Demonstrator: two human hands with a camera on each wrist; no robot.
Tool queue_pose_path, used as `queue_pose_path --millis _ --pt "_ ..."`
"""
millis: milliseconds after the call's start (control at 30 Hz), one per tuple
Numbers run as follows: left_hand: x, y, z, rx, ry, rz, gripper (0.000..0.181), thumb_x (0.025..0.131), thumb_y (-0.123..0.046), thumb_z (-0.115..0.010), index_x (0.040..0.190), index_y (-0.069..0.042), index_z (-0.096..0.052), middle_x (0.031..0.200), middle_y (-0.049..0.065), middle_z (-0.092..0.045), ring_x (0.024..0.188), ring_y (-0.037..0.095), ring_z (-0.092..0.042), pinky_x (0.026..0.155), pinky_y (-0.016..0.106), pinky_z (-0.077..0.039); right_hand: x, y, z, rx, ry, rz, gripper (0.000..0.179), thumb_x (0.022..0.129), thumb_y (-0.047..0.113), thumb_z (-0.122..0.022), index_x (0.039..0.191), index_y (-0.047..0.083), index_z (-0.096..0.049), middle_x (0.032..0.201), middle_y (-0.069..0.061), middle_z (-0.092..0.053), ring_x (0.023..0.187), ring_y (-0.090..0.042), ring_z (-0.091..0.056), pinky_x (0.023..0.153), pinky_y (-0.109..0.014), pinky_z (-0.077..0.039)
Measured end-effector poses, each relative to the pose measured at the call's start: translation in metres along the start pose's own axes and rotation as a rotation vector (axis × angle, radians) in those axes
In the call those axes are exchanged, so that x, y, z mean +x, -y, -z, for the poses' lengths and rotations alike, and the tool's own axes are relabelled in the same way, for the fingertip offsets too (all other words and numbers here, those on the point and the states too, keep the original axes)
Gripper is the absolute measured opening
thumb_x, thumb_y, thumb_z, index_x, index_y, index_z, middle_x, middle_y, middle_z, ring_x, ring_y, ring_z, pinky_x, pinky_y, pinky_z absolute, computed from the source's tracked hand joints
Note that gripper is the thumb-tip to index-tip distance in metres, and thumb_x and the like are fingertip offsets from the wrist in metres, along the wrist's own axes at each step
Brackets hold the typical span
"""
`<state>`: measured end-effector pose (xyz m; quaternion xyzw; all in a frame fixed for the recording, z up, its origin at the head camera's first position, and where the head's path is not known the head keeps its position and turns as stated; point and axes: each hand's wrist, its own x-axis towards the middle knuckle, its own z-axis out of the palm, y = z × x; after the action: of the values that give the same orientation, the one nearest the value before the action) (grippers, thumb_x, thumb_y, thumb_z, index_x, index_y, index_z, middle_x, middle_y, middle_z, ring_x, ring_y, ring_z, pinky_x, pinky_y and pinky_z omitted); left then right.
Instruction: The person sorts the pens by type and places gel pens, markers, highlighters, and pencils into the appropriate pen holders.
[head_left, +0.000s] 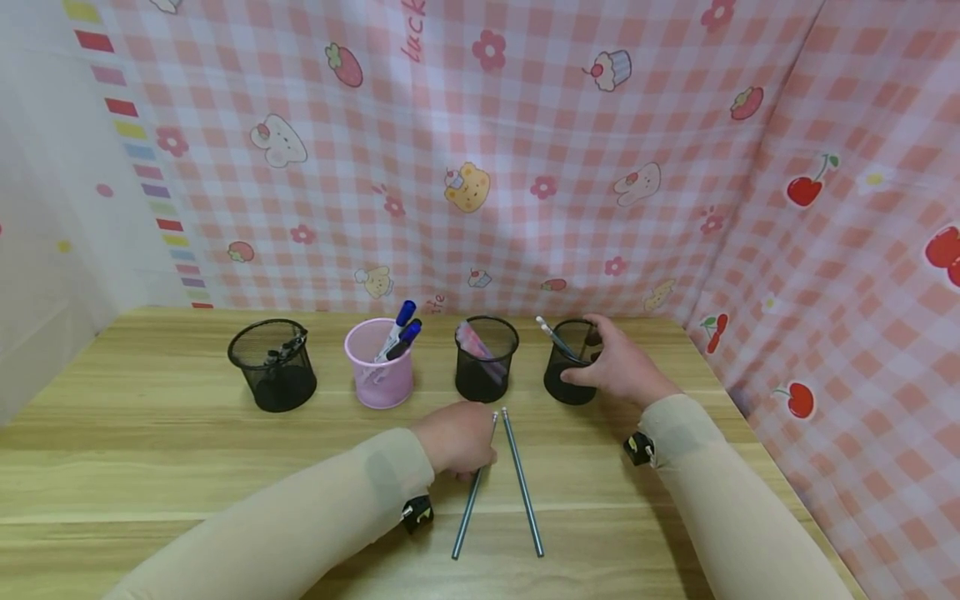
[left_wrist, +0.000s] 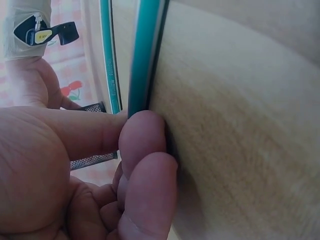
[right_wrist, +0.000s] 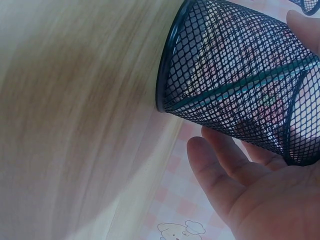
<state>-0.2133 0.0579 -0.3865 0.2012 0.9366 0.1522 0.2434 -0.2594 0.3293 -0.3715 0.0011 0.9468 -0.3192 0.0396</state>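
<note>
My left hand [head_left: 457, 437] pinches a green pencil [head_left: 468, 517] that lies slanting on the table; the left wrist view shows thumb and fingertips at the pencil [left_wrist: 144, 55]. Just to its right lies a second green pencil [head_left: 523, 487]. Over on the right, my right hand [head_left: 624, 364] holds a black mesh pen cup [head_left: 568, 388], thumb at the front and fingers round the far side. White-tipped pencils [head_left: 552, 333] lean inside that cup, and one shows through the mesh [right_wrist: 245, 84] in the right wrist view. The cup stands upright on the table.
Left of the held cup stand a black mesh cup [head_left: 480, 385] with pinkish contents, a pink cup [head_left: 384, 390] with blue-capped markers [head_left: 402, 321], and another black mesh cup [head_left: 281, 390] holding small dark items. A checked curtain [head_left: 525, 233] hangs behind the wooden table [head_left: 150, 467].
</note>
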Motion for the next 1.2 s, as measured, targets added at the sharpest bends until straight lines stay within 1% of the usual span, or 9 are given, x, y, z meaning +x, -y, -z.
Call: queue_pose_path --millis 167,367,467,567,700,867,1033,1200 --pt "0.0009 -0.0001 0.0007 0.012 0.008 0.001 0.032 0.101 -0.025 -0.071 0.072 -0.009 -0.067 0.057 0.003 -0.068 0.050 0.017 -0.061 0.050 0.029 -0.047 0.0000 0.0007 0.0000 -0.007 0.004 -0.005 0.109 0.083 0.039 -0.088 0.166 0.018 -0.021 0.156 -0.024 -0.045 0.138 -0.048 -0.050 0.111 -0.065 -0.045" --pt "0.0029 -0.0003 0.0031 0.045 0.023 -0.015 0.028 0.099 -0.017 -0.067 0.072 -0.009 -0.066 0.055 0.003 -0.067 0.047 0.016 -0.060 0.048 0.028 -0.047 -0.0004 0.0013 0.0004 -0.006 0.005 -0.008 0.110 0.083 0.039 -0.088 0.167 0.018 -0.020 0.156 -0.024 -0.045 0.138 -0.048 -0.050 0.111 -0.065 -0.045" --pt "0.0034 -0.0008 0.0040 0.057 0.034 -0.018 0.027 0.099 -0.015 -0.066 0.072 -0.009 -0.066 0.056 0.003 -0.067 0.047 0.016 -0.060 0.048 0.028 -0.047 -0.0007 0.0012 0.0005 -0.004 0.007 -0.010 0.110 0.083 0.039 -0.088 0.167 0.018 -0.020 0.157 -0.024 -0.045 0.138 -0.048 -0.050 0.111 -0.065 -0.044" --pt "0.0034 -0.0012 0.0047 0.068 0.041 -0.021 0.028 0.099 -0.015 -0.066 0.071 -0.009 -0.066 0.055 0.003 -0.066 0.047 0.016 -0.060 0.048 0.027 -0.047 -0.0005 0.0012 0.0004 -0.007 0.006 -0.014 0.111 0.083 0.040 -0.088 0.167 0.018 -0.019 0.157 -0.024 -0.045 0.139 -0.048 -0.049 0.111 -0.065 -0.044" --pt "0.0033 -0.0012 0.0053 0.082 0.034 -0.033 0.030 0.097 -0.014 -0.066 0.067 -0.008 -0.067 0.052 0.002 -0.065 0.045 0.015 -0.059 0.047 0.026 -0.046 0.0001 0.0013 0.0004 -0.011 0.003 -0.019 0.111 0.083 0.041 -0.088 0.167 0.018 -0.019 0.157 -0.025 -0.045 0.139 -0.048 -0.049 0.111 -0.065 -0.044" --pt "0.0033 -0.0002 0.0054 0.060 0.026 -0.034 0.030 0.096 -0.014 -0.066 0.066 -0.008 -0.067 0.050 0.001 -0.064 0.043 0.015 -0.058 0.045 0.026 -0.046 0.0005 0.0011 0.0008 -0.014 0.001 -0.017 0.111 0.082 0.040 -0.089 0.167 0.017 -0.020 0.157 -0.024 -0.045 0.139 -0.048 -0.049 0.112 -0.065 -0.044" --pt "0.0037 0.0010 0.0051 0.044 0.024 -0.032 0.028 0.095 -0.014 -0.067 0.068 -0.008 -0.066 0.050 0.002 -0.064 0.044 0.015 -0.058 0.045 0.026 -0.046 0.0007 0.0004 0.0007 -0.010 0.001 -0.009 0.110 0.083 0.040 -0.088 0.167 0.017 -0.020 0.157 -0.024 -0.045 0.139 -0.048 -0.049 0.112 -0.065 -0.044" --pt "0.0025 0.0014 0.0052 0.041 0.030 -0.028 0.024 0.097 -0.016 -0.068 0.073 -0.010 -0.066 0.052 0.002 -0.065 0.045 0.016 -0.059 0.045 0.026 -0.046 0.0004 0.0004 0.0007 -0.010 0.000 -0.003 0.110 0.082 0.039 -0.088 0.166 0.016 -0.021 0.155 -0.024 -0.046 0.138 -0.048 -0.050 0.112 -0.065 -0.044"
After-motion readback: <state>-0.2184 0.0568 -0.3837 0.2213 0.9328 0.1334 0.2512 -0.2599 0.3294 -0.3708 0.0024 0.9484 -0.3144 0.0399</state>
